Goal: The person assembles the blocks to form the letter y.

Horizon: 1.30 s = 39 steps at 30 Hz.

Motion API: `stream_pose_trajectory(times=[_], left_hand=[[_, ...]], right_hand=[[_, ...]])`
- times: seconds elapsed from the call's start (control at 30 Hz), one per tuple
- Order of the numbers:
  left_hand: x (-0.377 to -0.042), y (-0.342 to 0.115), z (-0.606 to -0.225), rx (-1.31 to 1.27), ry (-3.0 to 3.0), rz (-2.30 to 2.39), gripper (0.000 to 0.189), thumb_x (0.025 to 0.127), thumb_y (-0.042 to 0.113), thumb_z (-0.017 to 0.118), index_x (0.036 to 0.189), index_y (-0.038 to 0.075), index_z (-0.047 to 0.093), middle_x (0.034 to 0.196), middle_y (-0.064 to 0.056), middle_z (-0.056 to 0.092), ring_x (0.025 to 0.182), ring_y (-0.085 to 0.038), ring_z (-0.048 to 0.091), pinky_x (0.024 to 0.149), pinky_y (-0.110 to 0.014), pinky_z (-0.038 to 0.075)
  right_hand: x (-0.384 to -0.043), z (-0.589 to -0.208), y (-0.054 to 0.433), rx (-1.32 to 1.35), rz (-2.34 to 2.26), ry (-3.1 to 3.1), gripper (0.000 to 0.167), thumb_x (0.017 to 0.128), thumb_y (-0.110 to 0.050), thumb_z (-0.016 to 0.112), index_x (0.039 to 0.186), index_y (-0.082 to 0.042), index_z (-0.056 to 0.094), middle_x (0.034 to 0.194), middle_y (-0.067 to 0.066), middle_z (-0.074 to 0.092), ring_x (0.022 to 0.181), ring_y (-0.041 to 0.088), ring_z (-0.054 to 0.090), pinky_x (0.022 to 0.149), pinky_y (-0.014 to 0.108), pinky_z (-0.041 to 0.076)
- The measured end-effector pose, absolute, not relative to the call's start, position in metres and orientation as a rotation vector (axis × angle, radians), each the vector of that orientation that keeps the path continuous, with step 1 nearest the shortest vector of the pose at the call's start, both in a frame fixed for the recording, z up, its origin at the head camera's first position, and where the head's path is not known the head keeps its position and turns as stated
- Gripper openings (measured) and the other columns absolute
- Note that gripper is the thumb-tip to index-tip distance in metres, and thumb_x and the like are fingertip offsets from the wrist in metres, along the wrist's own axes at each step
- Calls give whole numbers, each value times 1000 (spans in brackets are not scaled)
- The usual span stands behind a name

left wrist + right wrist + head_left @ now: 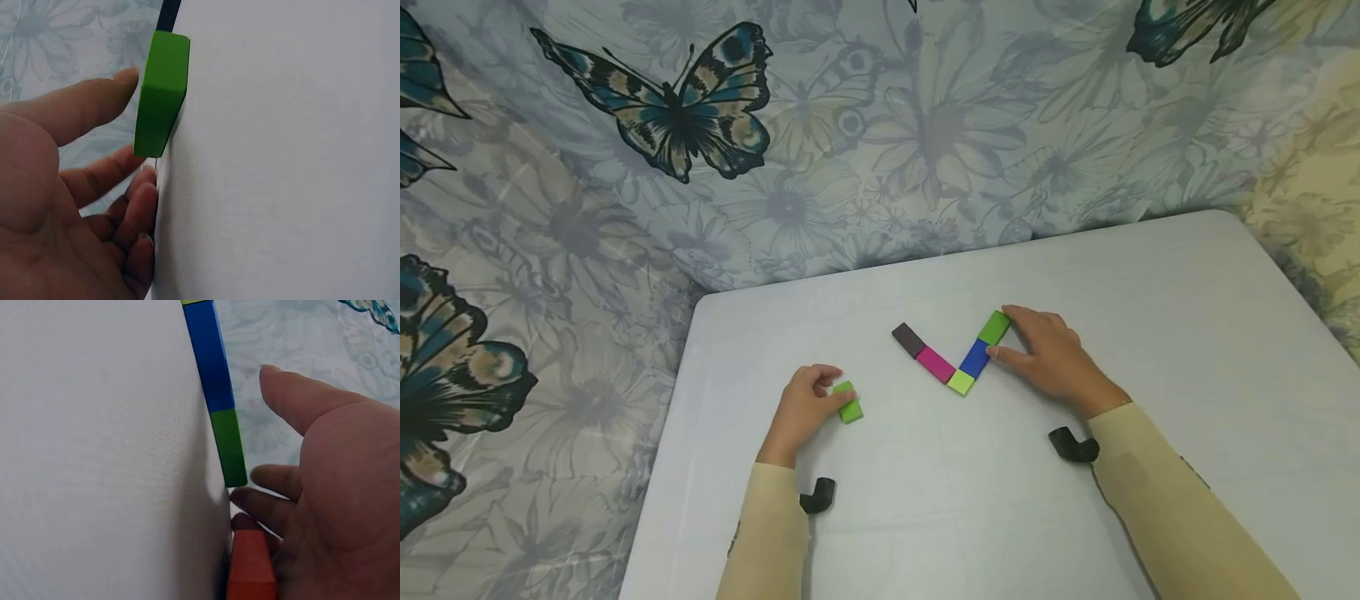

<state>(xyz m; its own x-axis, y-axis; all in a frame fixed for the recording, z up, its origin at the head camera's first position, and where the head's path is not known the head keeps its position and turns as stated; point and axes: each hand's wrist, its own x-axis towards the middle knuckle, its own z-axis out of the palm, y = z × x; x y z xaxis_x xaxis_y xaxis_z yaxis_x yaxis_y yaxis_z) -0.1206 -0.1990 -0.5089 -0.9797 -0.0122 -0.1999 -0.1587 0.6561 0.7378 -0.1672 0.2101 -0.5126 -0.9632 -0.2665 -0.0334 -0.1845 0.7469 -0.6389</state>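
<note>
My left hand [801, 411] pinches a green block [852, 412] low over the white table; thumb and index finger meet its edge in the left wrist view. Further right, several flat blocks form a V: a dark grey block [908, 340], a magenta block [936, 365], a yellow-green block [961, 382], a blue block [974, 359] and another green block [994, 327]. Beside the V's right arm is my right hand [1060, 357], thumb near the blue block, fingertips by the green end. A red block [252, 565] shows near its lower fingers, hidden in the head view.
The white table [940, 492] has a rounded far edge against a butterfly-printed cloth [940, 133]. A black curved piece [818, 496] sits by the left wrist, and a second black piece [1072, 446] by the right wrist.
</note>
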Motion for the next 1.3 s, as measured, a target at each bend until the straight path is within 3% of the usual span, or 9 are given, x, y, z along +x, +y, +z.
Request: stream_pose_trajectory(times=[0.27, 0.6, 0.83, 0.97, 1.3], left_hand=[[-112, -192, -504, -318, 2701, 1213, 40, 93, 30, 90, 119, 7, 69, 92, -6, 62, 83, -23, 57, 71, -38, 48], [-111, -184, -504, -201, 2727, 1204, 27, 96, 25, 87, 118, 12, 78, 92, -1, 65, 84, -21, 58, 73, -39, 48], [-109, -177, -500, -203, 2694, 1183, 48, 93, 28, 91, 132, 9, 71, 99, 0, 67, 86, -20, 60, 76, -39, 50], [-107, -173, -498, -187, 2677, 1142, 45, 90, 33, 93, 122, 10, 71, 102, 0, 67, 92, -20, 61, 79, -40, 52], [-109, -158, -498, 51, 2672, 1071, 29, 91, 28, 93, 109, 14, 76, 101, 4, 67, 85, -18, 58, 74, -38, 50]], right_hand=[[-168, -516, 212, -361, -960, 2845, 81, 102, -37, 77, 165, -1, 41, 167, 24, 41, 153, 50, 28, 118, 72, 20], [-167, -521, 208, -342, -904, 2891, 80, 99, -34, 81, 164, -3, 43, 165, 23, 44, 151, 50, 31, 116, 72, 23], [-166, -520, 208, -342, -900, 2900, 80, 99, -33, 81, 163, -3, 44, 165, 23, 44, 150, 51, 32, 116, 73, 24], [-166, -520, 208, -341, -897, 2909, 80, 99, -33, 81, 163, -3, 44, 165, 23, 44, 150, 51, 31, 116, 73, 24], [-166, -521, 208, -350, -908, 2918, 79, 99, -33, 81, 162, -2, 45, 164, 23, 45, 149, 51, 33, 115, 73, 25]])
